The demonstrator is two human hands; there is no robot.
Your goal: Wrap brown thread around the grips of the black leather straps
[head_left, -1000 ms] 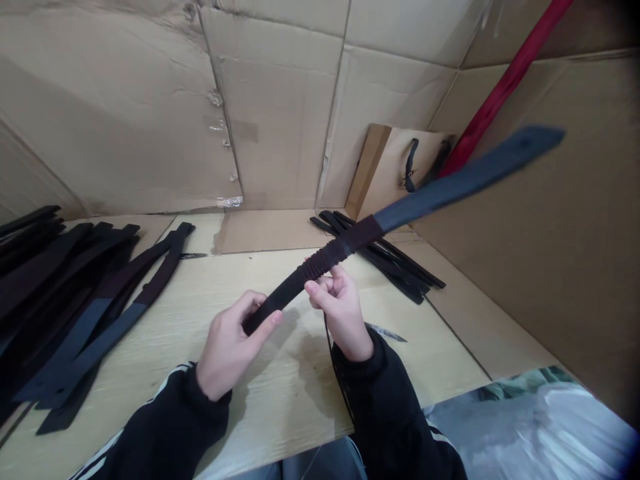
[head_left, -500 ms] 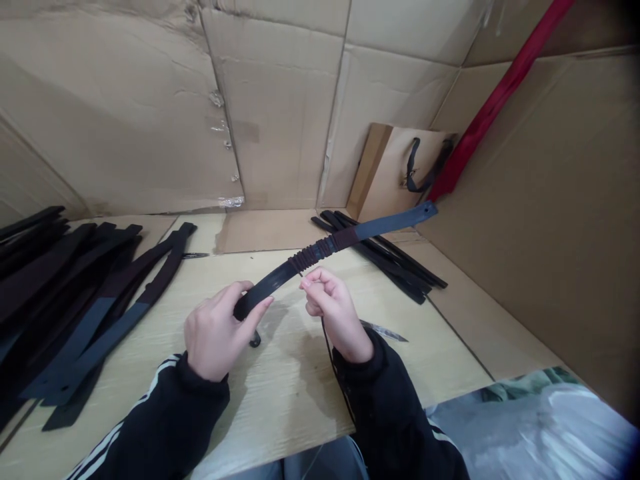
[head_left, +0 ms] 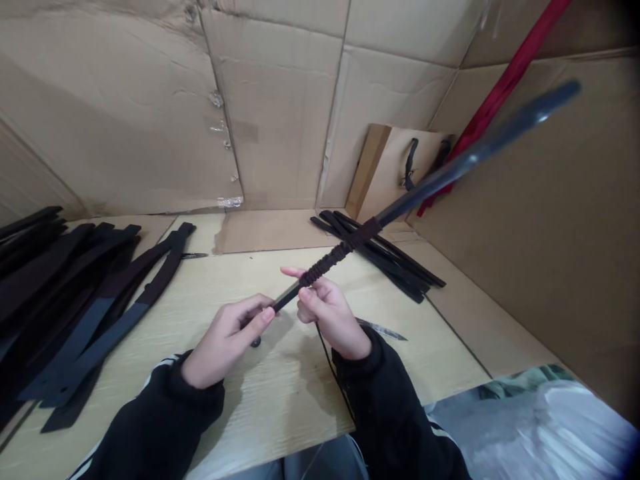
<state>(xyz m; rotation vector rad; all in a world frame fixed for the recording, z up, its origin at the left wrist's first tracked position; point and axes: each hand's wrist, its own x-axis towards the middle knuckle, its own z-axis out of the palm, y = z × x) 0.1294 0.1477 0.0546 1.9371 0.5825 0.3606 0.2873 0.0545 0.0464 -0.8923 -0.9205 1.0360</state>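
My left hand point(head_left: 230, 337) grips the near end of a long, dark, curved strip point(head_left: 415, 193) between thumb and fingers. The strip is seen nearly edge-on and slants up to the right. Its middle carries a tight wrapping of dark brown cord point(head_left: 327, 260). At the lower end of that wrapping, my right hand point(head_left: 330, 310) is closed, its thumb in front and index finger reaching behind the strip. A loose length of cord point(head_left: 330, 363) hangs from this hand towards the table edge; the pinch itself is partly hidden.
A pile of similar dark strips point(head_left: 115, 293) lies at left. Several thin black strips point(head_left: 385, 260) lie at back right, before a paper bag point(head_left: 395, 167). A pointed blade-like piece point(head_left: 383, 329) rests by my right wrist. Cardboard walls point(head_left: 280, 120) enclose the table point(head_left: 280, 413).
The strip has turned from its flat face to nearly edge-on, its far end swinging up and right. My right hand has moved from just below the wrapping onto the strip.
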